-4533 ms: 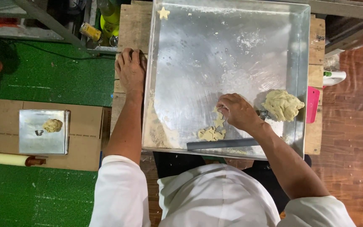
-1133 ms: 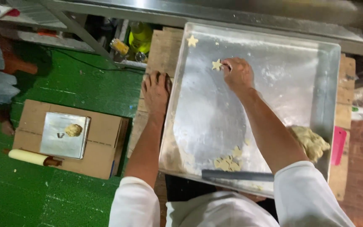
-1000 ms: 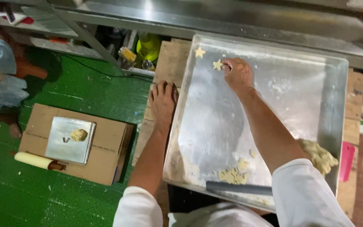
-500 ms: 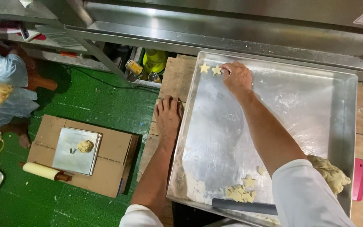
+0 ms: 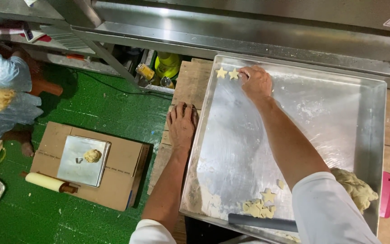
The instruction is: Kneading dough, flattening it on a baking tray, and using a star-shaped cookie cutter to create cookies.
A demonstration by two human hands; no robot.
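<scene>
Fingers of the right hand are curled down onto the second small pale star-shaped dough cutout, touching its right edge at the far left corner of the large shallow metal baking tray. Whether they pinch the piece or only press on it I cannot tell, since the knuckles cover the tips. This star lies just beside another pale dough star, the two set side by side along the tray's far rim, which looks like the start of a row laid from the corner.

Flat and spread, the left hand rests on the wooden worktop against the tray's left wall, gripping nothing; it seems to brace the tray and the body during the long reach across.

Near the tray's front edge lie more cut stars and dough scraps, close behind a dark flat bar-like tool whose right end is hidden under the white sleeve. A lump of pale dough sits at the front right, partly covered by the same sleeve, with a pink plastic scraper beside the tray.

On the green floor stands a brown cardboard box carrying a small square metal tray with a dough bit, and a cream rolling pin. Another person in pale blue is cut off at the left edge.
</scene>
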